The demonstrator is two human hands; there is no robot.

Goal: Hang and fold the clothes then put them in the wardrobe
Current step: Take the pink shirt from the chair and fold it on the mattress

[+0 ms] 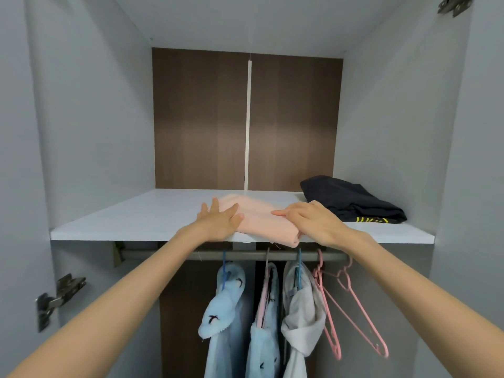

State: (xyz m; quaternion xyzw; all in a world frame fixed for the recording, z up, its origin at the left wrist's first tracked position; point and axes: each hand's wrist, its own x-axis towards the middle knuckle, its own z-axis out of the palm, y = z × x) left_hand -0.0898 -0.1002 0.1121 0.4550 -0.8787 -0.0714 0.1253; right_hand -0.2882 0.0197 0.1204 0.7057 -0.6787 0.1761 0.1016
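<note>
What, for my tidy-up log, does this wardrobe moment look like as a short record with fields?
Shelf: white wardrobe shelf, two folded items on it
Front item: folded peach-pink cloth at the front edge, one corner overhanging
Left hand: flat on the cloth's left side
Right hand: on its right end, grip unclear
Back right: folded dark navy garment with yellow marks, apart from the cloth
Rail below: grey metal rail, three hung garments, empty pink plastic hangers

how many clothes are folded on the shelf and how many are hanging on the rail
folded on the shelf: 2, a pink cloth and a dark garment
hanging on the rail: 3, a light blue garment, a second light blue garment and a white garment
total: 5
</note>
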